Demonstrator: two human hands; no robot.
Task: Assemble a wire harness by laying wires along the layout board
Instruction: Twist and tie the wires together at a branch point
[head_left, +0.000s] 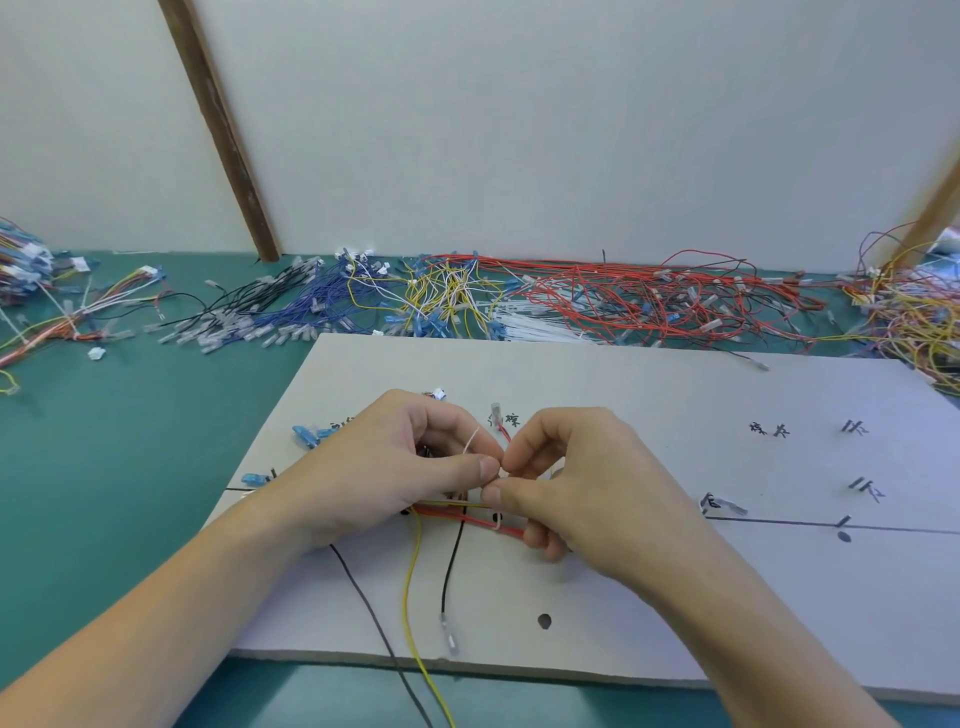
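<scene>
A green matte work table (119, 467) stretches before a plain pale wall (519, 130), its far edge strewn with tangled heaps of thin insulated wires: red (649, 301), yellow (441, 296), blue (311, 306) and black (249, 296), many ending in small clear or blue plastic terminals. On the table lies the layout board (675, 597), a flat grey rectangular sheet marked with black ruled lines, handwritten characters, short metal pins and round holes. At the board's left-centre, the wire harness (457, 512), a slim bundle of red, yellow and black strands, runs along a drawn line, with loose yellow and black tails trailing toward the near edge. The left hand (395, 467) and right hand (582, 488) meet above it, fingers curled, pinching a thin white tie (471, 441) between thumbs and forefingers.
</scene>
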